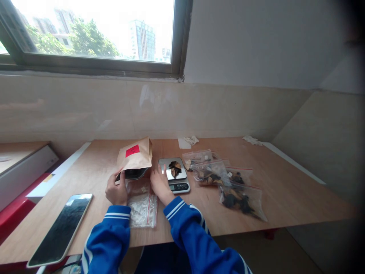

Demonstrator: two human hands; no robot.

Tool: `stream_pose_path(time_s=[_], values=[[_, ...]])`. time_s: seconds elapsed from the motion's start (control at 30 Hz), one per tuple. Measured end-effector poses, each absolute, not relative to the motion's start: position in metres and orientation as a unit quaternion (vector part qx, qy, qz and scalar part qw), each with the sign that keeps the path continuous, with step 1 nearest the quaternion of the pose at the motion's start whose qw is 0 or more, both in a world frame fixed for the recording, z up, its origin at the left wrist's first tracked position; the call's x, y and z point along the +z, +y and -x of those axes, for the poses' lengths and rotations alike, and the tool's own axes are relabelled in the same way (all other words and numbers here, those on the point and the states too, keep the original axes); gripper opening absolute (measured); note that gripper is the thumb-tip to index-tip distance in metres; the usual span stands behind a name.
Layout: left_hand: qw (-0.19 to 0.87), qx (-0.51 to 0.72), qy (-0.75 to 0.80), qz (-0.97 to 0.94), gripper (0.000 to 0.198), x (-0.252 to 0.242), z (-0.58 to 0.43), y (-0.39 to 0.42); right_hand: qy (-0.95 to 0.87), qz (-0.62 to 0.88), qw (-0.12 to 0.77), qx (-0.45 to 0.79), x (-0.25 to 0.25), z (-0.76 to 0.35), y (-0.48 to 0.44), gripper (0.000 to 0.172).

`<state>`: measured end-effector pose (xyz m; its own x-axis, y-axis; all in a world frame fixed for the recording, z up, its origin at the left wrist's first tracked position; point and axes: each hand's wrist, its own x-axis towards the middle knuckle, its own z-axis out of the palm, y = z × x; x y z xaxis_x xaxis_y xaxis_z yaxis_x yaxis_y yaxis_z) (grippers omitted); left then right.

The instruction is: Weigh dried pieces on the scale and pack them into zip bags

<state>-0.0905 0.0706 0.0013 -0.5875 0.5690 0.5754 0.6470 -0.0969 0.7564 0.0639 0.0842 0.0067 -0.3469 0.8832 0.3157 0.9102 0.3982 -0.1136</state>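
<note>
My left hand [116, 189] grips the lower edge of a brown kraft paper bag [135, 155] with a red label, tilted on its side. A dark, shiny object [132, 174] shows at the bag's lower edge, and I cannot tell what it is. My right hand [160, 183] rests with its fingers apart beside a digital kitchen scale [179, 186]. Dark dried pieces [175, 168] lie on the scale's steel plate. Below and between my hands lies a clear zip bag [142, 205] holding no visible pieces.
Several zip bags of dark dried pieces [225, 186] lie on the wooden table [176, 224] to the right. A smartphone [61, 228] lies at the left. Paper scraps [188, 141] sit by the wall, beneath a window [94, 32].
</note>
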Motion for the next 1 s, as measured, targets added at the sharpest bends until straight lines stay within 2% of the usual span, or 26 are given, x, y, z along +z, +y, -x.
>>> stream_pose_path(time_s=[0.07,0.17,0.23,0.37,0.43,0.57,0.73,1.0], values=[[0.041,-0.584,-0.667,0.461,0.032,0.002,0.09,0.071,-0.815,0.556,0.159,-0.036,0.008,-0.062,0.085,0.033],[0.058,-0.584,-0.658,0.473,0.031,0.002,0.089,0.071,-0.816,0.548,0.18,-0.023,0.013,-0.067,0.082,0.035],[0.062,-0.586,-0.656,0.472,0.031,0.002,0.09,0.07,-0.819,0.531,0.219,-0.003,0.016,-0.074,0.076,0.036],[0.044,-0.587,-0.657,0.471,0.032,0.003,0.091,0.068,-0.805,0.493,0.328,0.041,0.02,-0.093,0.061,0.027],[0.044,-0.585,-0.653,0.479,0.031,0.004,0.09,0.067,-0.786,0.506,0.353,0.047,0.021,-0.104,0.057,0.025],[0.057,-0.58,-0.633,0.509,0.031,0.003,0.088,0.067,-0.764,0.54,0.351,0.031,0.02,-0.122,0.057,0.023],[0.056,-0.57,-0.628,0.526,0.032,-0.002,0.09,0.069,-0.713,0.573,0.403,0.041,0.012,-0.148,0.064,0.037],[0.091,-0.55,-0.614,0.559,0.032,-0.005,0.089,0.07,-0.685,0.619,0.382,0.027,-0.004,-0.182,0.07,0.04]])
